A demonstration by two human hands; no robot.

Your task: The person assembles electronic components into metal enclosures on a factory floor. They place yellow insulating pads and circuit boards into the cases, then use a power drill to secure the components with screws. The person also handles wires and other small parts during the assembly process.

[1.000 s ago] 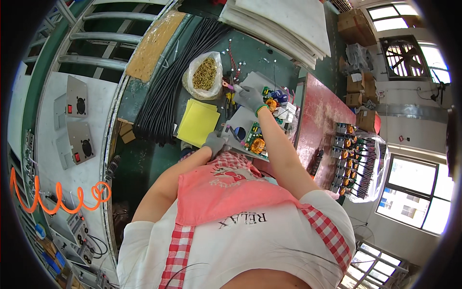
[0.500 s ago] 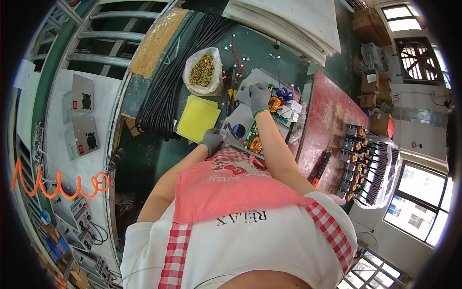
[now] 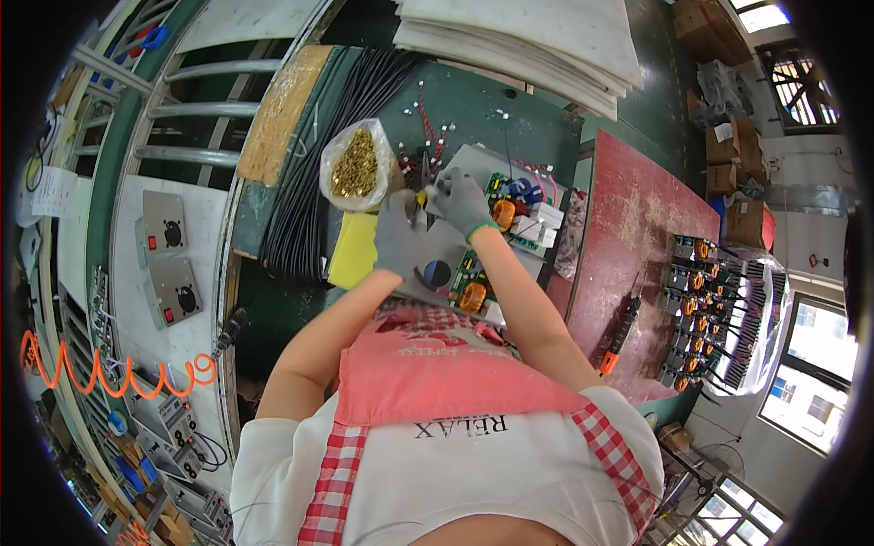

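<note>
My left hand (image 3: 397, 229), in a grey glove, is over the left edge of the near metal housing (image 3: 414, 278), next to yellow-handled pliers (image 3: 421, 197); motion smears its fingers. My gloved right hand (image 3: 464, 204) is at the left end of the far metal housing (image 3: 478, 161), fingers curled together; what they pinch, if anything, is hidden. Circuit boards with copper coils sit in both housings: a far board (image 3: 503, 193) and a near board (image 3: 465, 277). Beside my left hand lie yellow sheets (image 3: 350, 250), partly covered by it.
A bag of small brass-coloured parts (image 3: 355, 168) stands left of the pliers, beside a bundle of black cables (image 3: 305, 182). Red twisted wires (image 3: 425, 114) lie beyond. On the red table (image 3: 628, 218) at right are an orange-handled tool (image 3: 619, 337) and several coil assemblies (image 3: 696, 300).
My left hand has moved up and forward from the near housing's front left corner toward the pliers. My right hand has shifted left along the far housing. The whole view has tilted slightly.
</note>
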